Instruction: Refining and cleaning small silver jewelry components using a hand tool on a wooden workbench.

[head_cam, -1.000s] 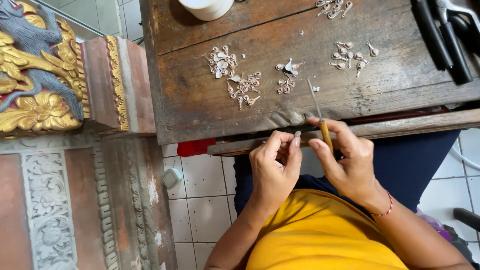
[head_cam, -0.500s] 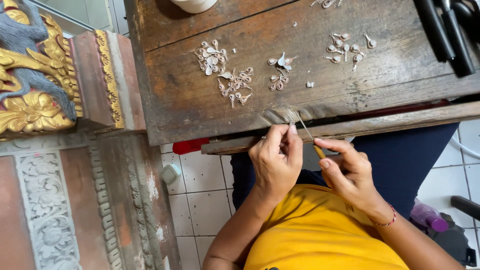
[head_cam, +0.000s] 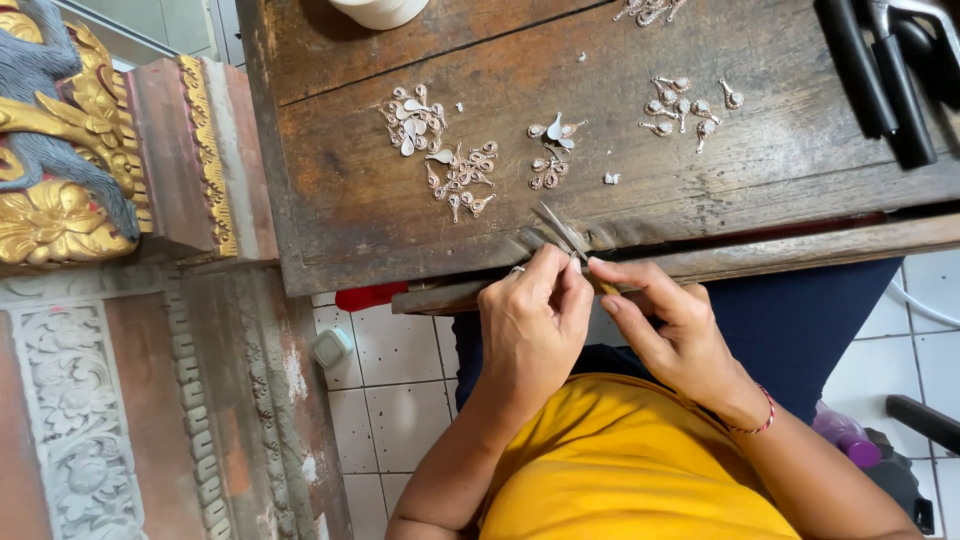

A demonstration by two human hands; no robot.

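Observation:
My left hand (head_cam: 535,320) is pinched shut at the near edge of the dark wooden workbench (head_cam: 340,210), its fingertips closed on a tiny piece too small to make out. My right hand (head_cam: 670,325) grips a thin metal file (head_cam: 562,228) by its handle. The tip slants up and left past the left fingertips. Small silver ornament pieces lie in clusters on the bench: one at left (head_cam: 412,118), one in the middle (head_cam: 462,178), one near centre (head_cam: 552,150) and one at right (head_cam: 685,105).
Black tool handles (head_cam: 880,70) lie at the bench's top right. A white container (head_cam: 380,10) stands at the top edge. A carved gold and red pillar (head_cam: 70,160) is on the left. White floor tiles (head_cam: 390,370) show below, with a purple bottle (head_cam: 845,435) at right.
Both hands have drawn closer together at the bench edge. The file has swung from pointing nearly upright to slanting left over the left fingertips.

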